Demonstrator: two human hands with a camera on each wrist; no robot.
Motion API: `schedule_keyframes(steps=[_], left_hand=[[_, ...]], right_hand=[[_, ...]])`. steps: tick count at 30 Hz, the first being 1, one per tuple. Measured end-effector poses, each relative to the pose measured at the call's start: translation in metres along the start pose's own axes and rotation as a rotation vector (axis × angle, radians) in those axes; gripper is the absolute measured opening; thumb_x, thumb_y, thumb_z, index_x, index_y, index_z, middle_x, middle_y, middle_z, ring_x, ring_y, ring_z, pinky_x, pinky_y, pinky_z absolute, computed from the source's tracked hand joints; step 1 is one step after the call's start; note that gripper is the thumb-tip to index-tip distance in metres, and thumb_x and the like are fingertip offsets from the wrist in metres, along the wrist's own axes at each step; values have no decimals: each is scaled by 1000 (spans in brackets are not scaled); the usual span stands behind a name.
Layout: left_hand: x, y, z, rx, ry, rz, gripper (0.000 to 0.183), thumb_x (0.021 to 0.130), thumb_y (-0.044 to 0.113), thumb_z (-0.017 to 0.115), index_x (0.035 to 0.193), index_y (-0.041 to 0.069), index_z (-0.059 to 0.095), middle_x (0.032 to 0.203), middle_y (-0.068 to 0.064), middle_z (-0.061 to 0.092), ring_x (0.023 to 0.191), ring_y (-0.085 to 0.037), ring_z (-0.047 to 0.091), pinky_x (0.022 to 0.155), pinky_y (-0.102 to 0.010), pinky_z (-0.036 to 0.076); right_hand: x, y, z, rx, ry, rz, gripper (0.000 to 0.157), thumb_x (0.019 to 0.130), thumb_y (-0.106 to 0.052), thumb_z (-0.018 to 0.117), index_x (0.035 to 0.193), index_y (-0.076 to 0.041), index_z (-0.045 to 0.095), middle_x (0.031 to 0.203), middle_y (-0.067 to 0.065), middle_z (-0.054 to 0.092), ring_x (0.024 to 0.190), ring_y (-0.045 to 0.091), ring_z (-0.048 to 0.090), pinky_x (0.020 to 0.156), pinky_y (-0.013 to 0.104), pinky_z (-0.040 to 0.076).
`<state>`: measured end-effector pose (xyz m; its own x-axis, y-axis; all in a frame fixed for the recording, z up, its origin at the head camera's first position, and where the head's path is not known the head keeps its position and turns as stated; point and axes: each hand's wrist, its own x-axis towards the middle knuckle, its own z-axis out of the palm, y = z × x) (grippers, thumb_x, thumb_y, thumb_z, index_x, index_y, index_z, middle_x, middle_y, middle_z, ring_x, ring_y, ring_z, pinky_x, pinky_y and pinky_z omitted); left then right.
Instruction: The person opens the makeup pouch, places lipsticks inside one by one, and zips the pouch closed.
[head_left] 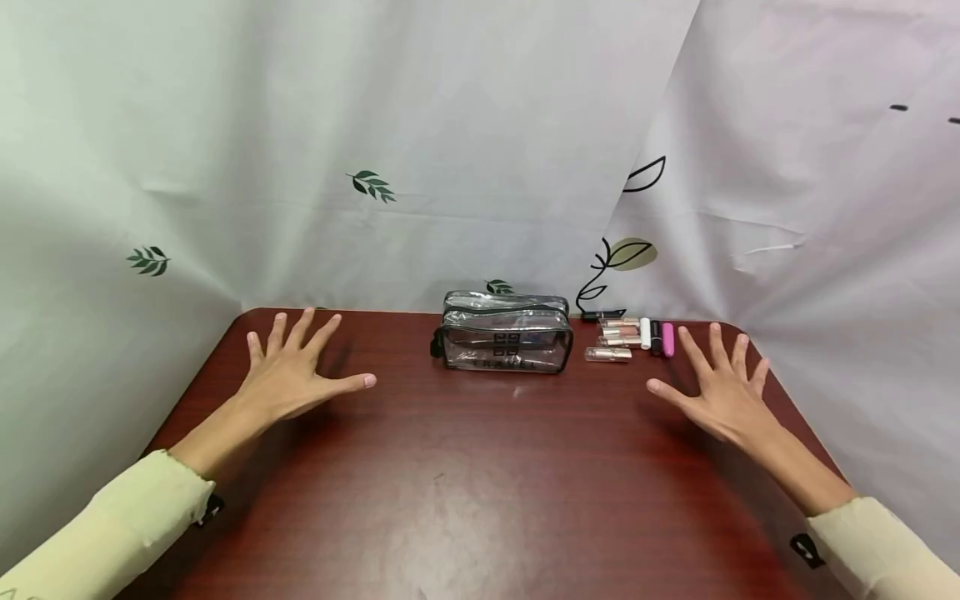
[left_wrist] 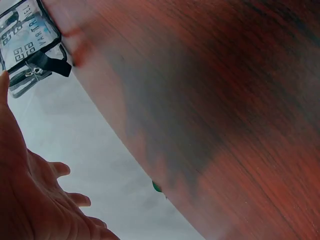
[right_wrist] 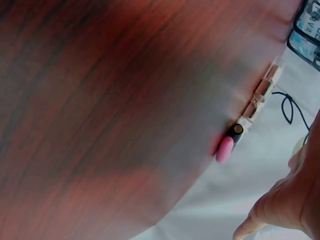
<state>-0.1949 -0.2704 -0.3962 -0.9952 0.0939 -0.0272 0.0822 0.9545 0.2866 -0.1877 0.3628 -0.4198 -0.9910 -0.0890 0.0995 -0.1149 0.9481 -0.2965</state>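
Note:
My left hand (head_left: 288, 375) hovers over the left side of the table, fingers spread and holding nothing. On the right, my right hand (head_left: 723, 396) is likewise spread and empty, nearest to a pink tube (head_left: 668, 340). Between the hands, at the back, stands a clear zippered pouch (head_left: 506, 346) with black trim and "TRAVEL" lettering. A row of lipstick-like tubes lies right of it: a white one (head_left: 645, 333), a black one (head_left: 656, 337) and several clear ones, the front one (head_left: 608, 354) set apart. In the left wrist view, the pouch (left_wrist: 25, 37) shows its black side strap.
The dark red wooden table (head_left: 450, 483) has rounded back corners. A white curtain (head_left: 450, 125) with leaf prints hangs right behind its back edge and along both sides. A thin dark item (head_left: 603, 316) lies at the back edge beside the tubes.

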Motion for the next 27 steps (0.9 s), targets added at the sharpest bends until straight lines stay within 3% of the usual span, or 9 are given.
schedule_keyframes(steps=[12, 19, 23, 27], left_hand=[[0, 2, -6, 1, 14, 3, 122, 87, 97, 63, 182, 29, 28, 189, -25, 6, 172, -62, -8, 125, -91, -11], [7, 7, -6, -27, 0, 8, 114, 91, 95, 58, 179, 26, 37, 189, -26, 8, 172, -62, -5, 128, -89, -9], [14, 17, -3, -79, -17, 18, 106, 98, 93, 51, 176, 22, 42, 189, -26, 12, 173, -62, 0, 130, -88, -5], [21, 31, -1, -145, -21, 39, 92, 108, 84, 42, 170, 17, 52, 187, -27, 17, 172, -62, 5, 131, -86, -2]], right_hand=[[3, -6, -1, -3, 5, -29, 108, 104, -74, 62, 184, -25, 9, 185, 32, -13, 163, 72, -19, 120, 93, -18], [8, -16, -1, 17, 10, -77, 104, 104, -71, 65, 182, -16, 23, 186, 33, -5, 167, 69, -12, 125, 89, -16], [16, -25, -2, 5, 13, -127, 104, 102, -69, 70, 179, -11, 31, 185, 36, 9, 170, 67, 4, 129, 89, -3], [24, -35, -2, -19, 42, -206, 99, 101, -63, 75, 173, -6, 40, 177, 37, 31, 165, 61, 30, 129, 86, 17]])
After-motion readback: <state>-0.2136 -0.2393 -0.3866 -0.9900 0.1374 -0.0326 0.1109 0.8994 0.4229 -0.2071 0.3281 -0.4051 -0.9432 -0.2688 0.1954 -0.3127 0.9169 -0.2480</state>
